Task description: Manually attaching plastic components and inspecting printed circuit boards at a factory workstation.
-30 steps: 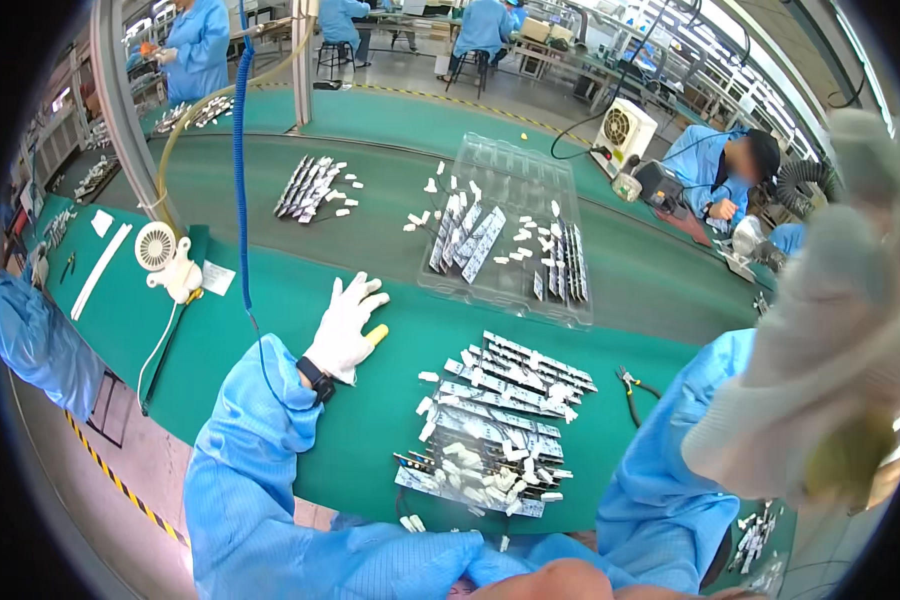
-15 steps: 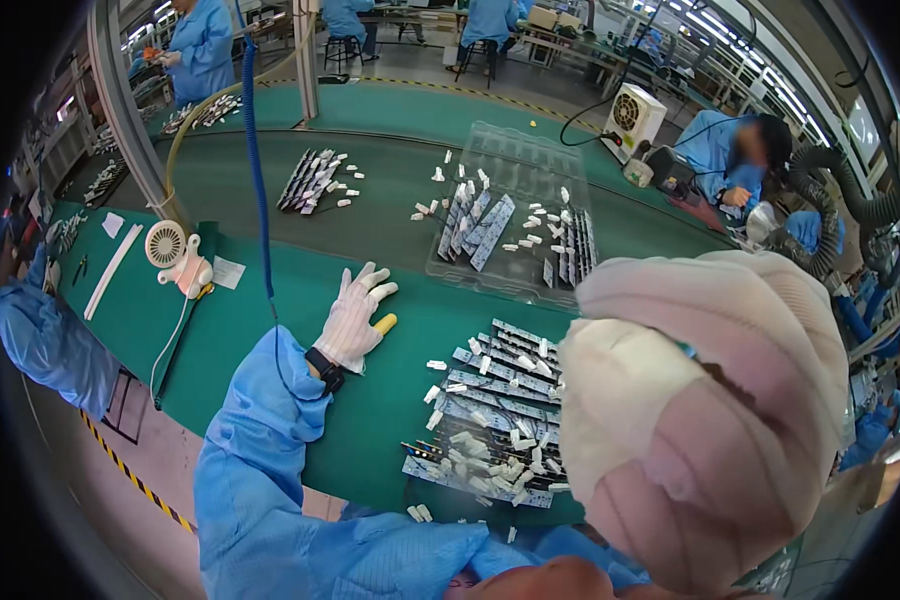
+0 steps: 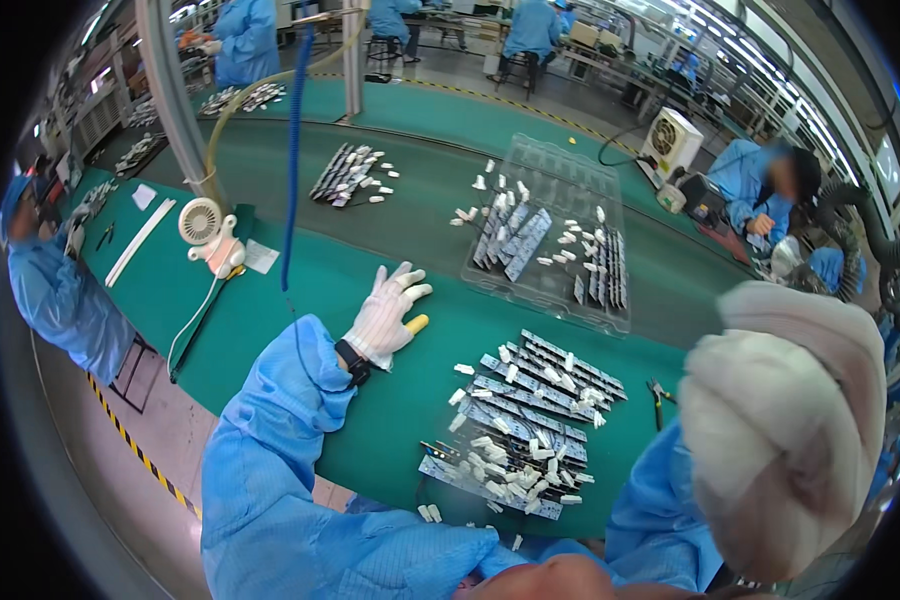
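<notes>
Currently left hand (image 3: 388, 318) flat, fingers spread, on green counter (image 3: 270, 300) touching yellow-handled tool (image 3: 416, 324); right hand (image 3: 785, 430) raised near camera, fingers curled together, grip contents indiscernible

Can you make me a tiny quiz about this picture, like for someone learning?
1. True or false: the left hand lies flat on the green table.
2. What colour is its glove?
3. Which is close to the camera: A the right hand, B the small white fan, C the clear tray?

Key: 1 true. 2 white. 3 A.
</notes>
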A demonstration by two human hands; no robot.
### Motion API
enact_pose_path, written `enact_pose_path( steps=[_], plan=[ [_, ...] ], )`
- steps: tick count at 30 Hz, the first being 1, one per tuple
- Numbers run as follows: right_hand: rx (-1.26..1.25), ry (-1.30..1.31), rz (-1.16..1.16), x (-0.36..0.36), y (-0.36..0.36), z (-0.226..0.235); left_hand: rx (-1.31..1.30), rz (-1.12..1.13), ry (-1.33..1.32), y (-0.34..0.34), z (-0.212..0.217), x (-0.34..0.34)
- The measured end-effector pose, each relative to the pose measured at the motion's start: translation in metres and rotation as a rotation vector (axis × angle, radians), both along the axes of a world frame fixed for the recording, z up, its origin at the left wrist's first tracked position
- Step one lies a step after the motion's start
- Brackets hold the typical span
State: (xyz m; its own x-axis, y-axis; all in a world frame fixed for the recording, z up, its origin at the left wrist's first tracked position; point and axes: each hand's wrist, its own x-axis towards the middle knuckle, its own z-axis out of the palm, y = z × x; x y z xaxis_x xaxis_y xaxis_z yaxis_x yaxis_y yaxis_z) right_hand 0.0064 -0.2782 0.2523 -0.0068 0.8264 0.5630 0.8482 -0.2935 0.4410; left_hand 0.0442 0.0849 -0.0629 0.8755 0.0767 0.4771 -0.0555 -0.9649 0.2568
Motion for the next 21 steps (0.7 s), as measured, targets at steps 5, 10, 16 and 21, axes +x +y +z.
enact_pose_path(
  steps=[5, 10, 16, 21],
  plan=[
    [0.043, -0.288, 0.122, 0.007, 0.037, 0.006, -0.054, -0.003, 0.006, 0.006, -0.011, -0.007],
    [0.163, -0.243, 0.265, 0.029, 0.048, -0.010, -0.043, 0.002, -0.001, 0.007, -0.015, -0.008],
    [0.299, 0.087, 0.551, 0.026, 0.113, -0.016, -0.376, -0.040, 0.022, 0.027, -0.049, 0.000],
    [0.243, 0.182, 0.414, 0.013, 0.149, 0.006, -0.057, -0.005, -0.020, 0.006, -0.011, -0.003]
  ],
)
